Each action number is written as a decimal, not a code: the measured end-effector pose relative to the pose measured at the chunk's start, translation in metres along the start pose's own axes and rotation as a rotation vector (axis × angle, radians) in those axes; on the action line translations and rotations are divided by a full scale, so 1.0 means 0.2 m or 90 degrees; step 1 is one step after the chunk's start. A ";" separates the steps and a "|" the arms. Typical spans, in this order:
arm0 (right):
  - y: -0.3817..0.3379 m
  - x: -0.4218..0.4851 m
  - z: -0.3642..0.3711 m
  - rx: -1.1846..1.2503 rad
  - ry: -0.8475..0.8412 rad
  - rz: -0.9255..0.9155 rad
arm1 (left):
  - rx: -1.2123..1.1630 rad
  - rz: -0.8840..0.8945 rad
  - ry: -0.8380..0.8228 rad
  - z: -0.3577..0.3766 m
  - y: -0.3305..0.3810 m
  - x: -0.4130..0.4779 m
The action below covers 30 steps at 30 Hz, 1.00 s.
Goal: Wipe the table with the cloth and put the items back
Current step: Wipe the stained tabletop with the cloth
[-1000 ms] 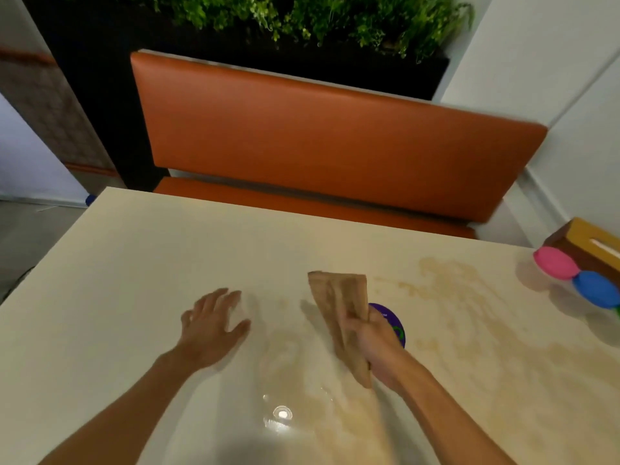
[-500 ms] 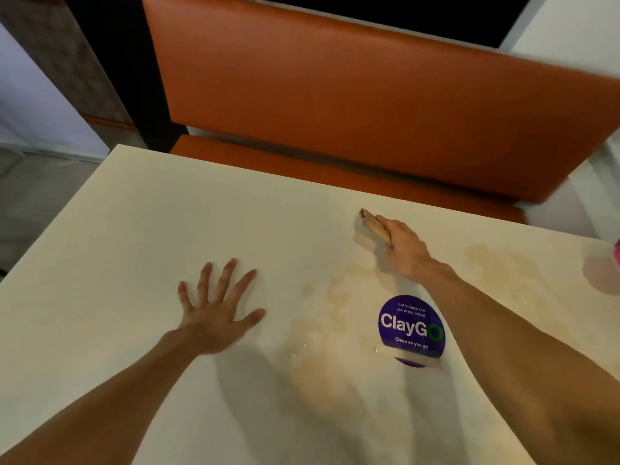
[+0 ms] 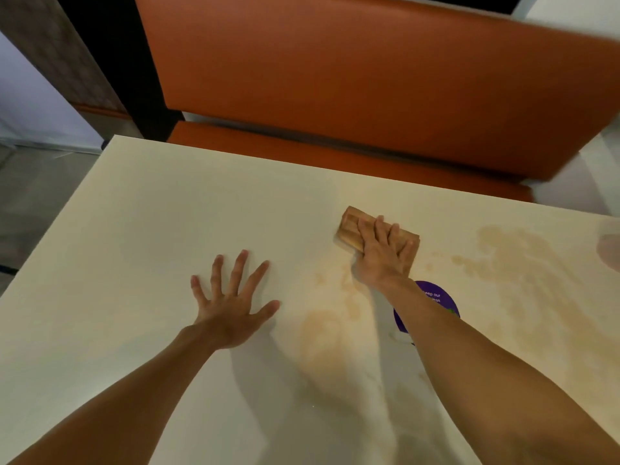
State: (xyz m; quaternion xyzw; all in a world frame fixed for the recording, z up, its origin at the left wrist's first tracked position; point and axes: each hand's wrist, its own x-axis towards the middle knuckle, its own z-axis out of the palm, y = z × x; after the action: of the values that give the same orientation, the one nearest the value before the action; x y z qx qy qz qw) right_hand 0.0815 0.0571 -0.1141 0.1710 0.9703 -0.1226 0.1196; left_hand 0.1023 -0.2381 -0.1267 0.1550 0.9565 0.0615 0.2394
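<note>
A cream table fills the view, with brownish wet smears across its middle and right. My right hand presses flat on a folded tan cloth near the table's far edge. The cloth's left end and right corner show past my fingers. My left hand rests flat on the table to the left, fingers spread, holding nothing. A round purple sticker is partly hidden under my right forearm.
An orange bench seat with an orange backrest stands just behind the table's far edge. Floor shows past the table's left edge. A blurred pinkish shape sits at the table's right border.
My right hand pushed the cloth away toward the far edge and now presses it flat there. The view tipped down; the coloured items at the right left the frame. My left hand spread its fingers.
</note>
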 end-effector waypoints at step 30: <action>-0.26 -0.79 0.15 0.103 -0.115 -0.203 | -0.006 0.025 -0.040 -0.02 -0.04 0.02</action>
State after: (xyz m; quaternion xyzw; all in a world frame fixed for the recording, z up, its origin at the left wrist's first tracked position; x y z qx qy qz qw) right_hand 0.2133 -0.0475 -0.0886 0.0122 0.9573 -0.2328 0.1710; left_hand 0.0954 -0.2444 -0.1261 0.1743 0.9450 0.0661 0.2688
